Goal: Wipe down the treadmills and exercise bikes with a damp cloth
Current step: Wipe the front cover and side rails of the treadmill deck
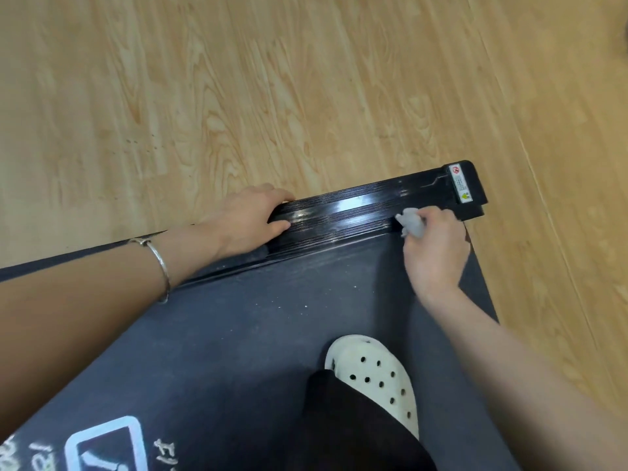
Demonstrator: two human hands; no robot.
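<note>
Wood floor [238, 79] borders a treadmill [272, 334] whose black side rail [356, 212] runs lower left to upper right. The right hand [436, 249] pinches a grey cloth [411, 224] against the rail's far end. Fingers of the left hand [244, 222] curl over it, further left.

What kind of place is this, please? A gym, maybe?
Probably a gym or home workout room; I cannot tell which. A treadmill belt lies underfoot, the right hand holds a small grey cloth on its ribbed black side rail, and pale wood-look floor lies around.
</note>
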